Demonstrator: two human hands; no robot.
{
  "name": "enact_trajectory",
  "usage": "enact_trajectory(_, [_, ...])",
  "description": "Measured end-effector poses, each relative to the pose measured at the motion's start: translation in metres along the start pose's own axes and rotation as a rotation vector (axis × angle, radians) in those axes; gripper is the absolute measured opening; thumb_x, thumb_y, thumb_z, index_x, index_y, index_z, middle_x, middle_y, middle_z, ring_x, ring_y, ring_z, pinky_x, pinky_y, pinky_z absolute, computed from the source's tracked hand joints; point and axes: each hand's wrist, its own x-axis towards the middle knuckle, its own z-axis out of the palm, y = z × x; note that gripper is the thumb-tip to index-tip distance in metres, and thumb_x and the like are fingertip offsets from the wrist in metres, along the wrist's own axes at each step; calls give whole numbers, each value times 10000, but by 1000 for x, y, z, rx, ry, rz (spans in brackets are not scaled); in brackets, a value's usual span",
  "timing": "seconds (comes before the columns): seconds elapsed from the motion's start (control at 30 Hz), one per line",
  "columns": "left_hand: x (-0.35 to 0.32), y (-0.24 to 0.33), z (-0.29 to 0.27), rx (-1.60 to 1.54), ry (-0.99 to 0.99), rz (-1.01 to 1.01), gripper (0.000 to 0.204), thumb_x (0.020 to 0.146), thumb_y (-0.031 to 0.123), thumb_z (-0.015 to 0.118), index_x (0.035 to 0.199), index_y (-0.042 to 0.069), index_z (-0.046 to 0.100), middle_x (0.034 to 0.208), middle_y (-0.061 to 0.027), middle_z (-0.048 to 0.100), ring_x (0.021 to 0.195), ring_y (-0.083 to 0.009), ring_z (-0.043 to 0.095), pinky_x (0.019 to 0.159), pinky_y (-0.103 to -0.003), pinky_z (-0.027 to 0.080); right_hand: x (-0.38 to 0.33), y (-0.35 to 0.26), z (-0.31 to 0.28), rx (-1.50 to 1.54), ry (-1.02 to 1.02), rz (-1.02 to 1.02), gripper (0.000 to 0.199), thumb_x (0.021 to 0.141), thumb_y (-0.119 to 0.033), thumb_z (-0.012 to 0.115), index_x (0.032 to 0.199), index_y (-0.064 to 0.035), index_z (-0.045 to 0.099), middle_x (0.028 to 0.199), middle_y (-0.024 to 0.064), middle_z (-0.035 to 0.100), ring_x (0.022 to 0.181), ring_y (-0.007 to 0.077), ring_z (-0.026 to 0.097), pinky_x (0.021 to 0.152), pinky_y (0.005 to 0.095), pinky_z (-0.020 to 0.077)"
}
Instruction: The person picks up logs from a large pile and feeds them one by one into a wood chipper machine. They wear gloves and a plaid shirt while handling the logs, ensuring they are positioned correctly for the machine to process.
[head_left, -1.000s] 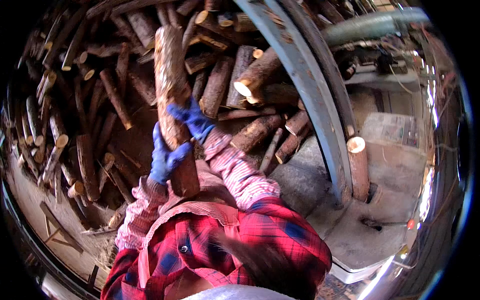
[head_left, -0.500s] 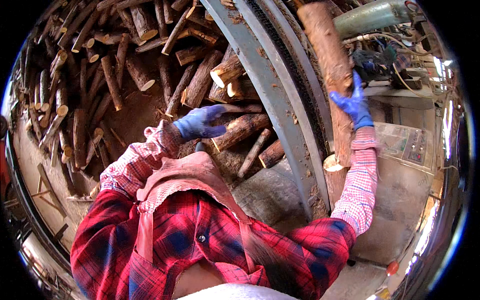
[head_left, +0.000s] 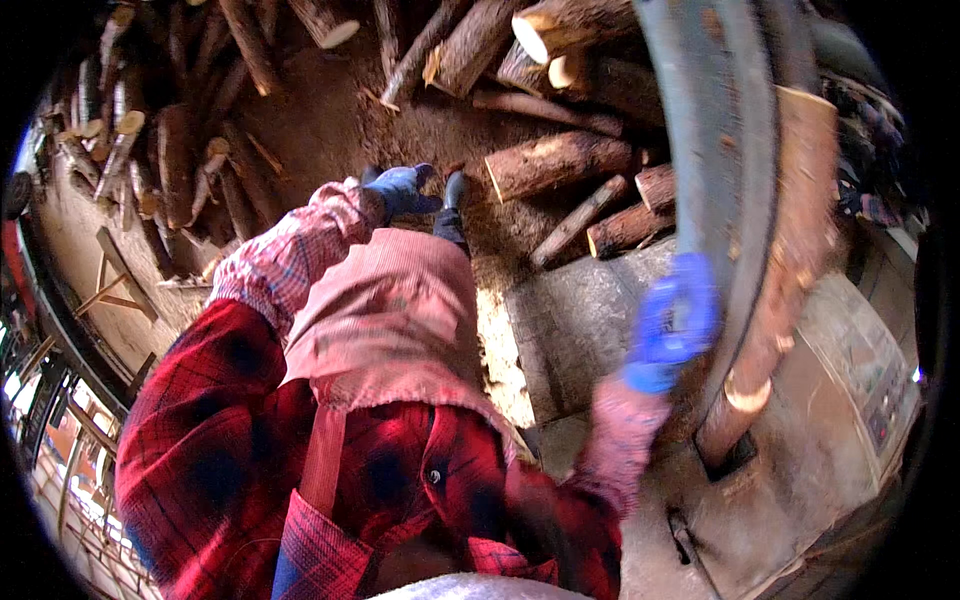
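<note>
My left hand point(head_left: 403, 191), in a blue glove, hovers in front of the apron point(head_left: 390, 310) with its fingers apart, holding nothing. To the right, my right hand point(head_left: 676, 318), also blue-gloved, is smeared by motion beside the curved metal rail point(head_left: 690, 130); its fingers cannot be made out well. Beyond the rail lies a long barked log point(head_left: 800, 210), apart from the hand. A second log point(head_left: 726, 425) meets its near end. On the floor ahead, the nearest log to my left hand is a thick cut one point(head_left: 560, 165).
Several piled logs point(head_left: 175, 165) fill the far left, and more lie beside the rail. A panel with buttons point(head_left: 870, 370) is at the right. A wooden frame point(head_left: 115, 275) stands at the left. My boot point(head_left: 455, 190) shows past the apron.
My right hand has come off the log and moved nearer to me, onto the left side of the rail. The view has turned, shifting the log pile up and left.
</note>
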Motion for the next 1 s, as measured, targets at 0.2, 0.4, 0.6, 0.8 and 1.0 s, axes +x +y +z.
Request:
enact_trajectory(0.2, [220, -118, 102, 374, -42, 38, 812, 658, 588, 721, 1215, 46, 486, 847, -214, 631, 754, -372, 623, 638, -471, 485, -240, 284, 193, 179, -514, 1108, 648, 780, -291, 740, 1246, 77, 483, 1122, 201, 620, 1057, 297, 594, 943, 357, 451])
enact_trajectory(0.4, [496, -148, 163, 624, 932, 691, 571, 803, 334, 600, 1274, 39, 471, 1088, -173, 625, 958, -314, 618, 820, -423, 504, -332, 562, 250, -23, -213, 1502, 567, 781, -228, 762, 1230, -3, 498, 1221, 111, 547, 1108, 237, 511, 1011, 375, 384])
enact_trajectory(0.6, [579, -135, 222, 671, 514, 414, 448, 853, 252, 486, 1254, 51, 484, 1211, -160, 547, 1071, -299, 551, 892, -435, 465, -322, 663, 334, -131, 67, 1432, 887, 557, -112, 904, 1300, -45, 424, 1242, 116, 528, 1131, 254, 513, 935, 446, 460])
enact_trajectory(0.8, [559, -184, 288, 432, 294, 303, 433, 819, 300, 571, 1177, 59, 547, 1090, -125, 586, 962, -248, 573, 834, -400, 478, -332, 720, 318, -97, 198, 1328, 928, 599, -152, 871, 1350, -53, 334, 1276, 130, 510, 1113, 278, 524, 948, 446, 457])
enact_trajectory(1.0, [434, -202, 298, -73, 37, 138, 426, 785, 349, 656, 1101, 66, 610, 969, -90, 625, 853, -197, 596, 775, -364, 492, -308, 576, 270, 368, 184, 1323, 766, 670, -175, 812, 1305, -51, 404, 1247, 112, 538, 1103, 251, 535, 950, 423, 456])
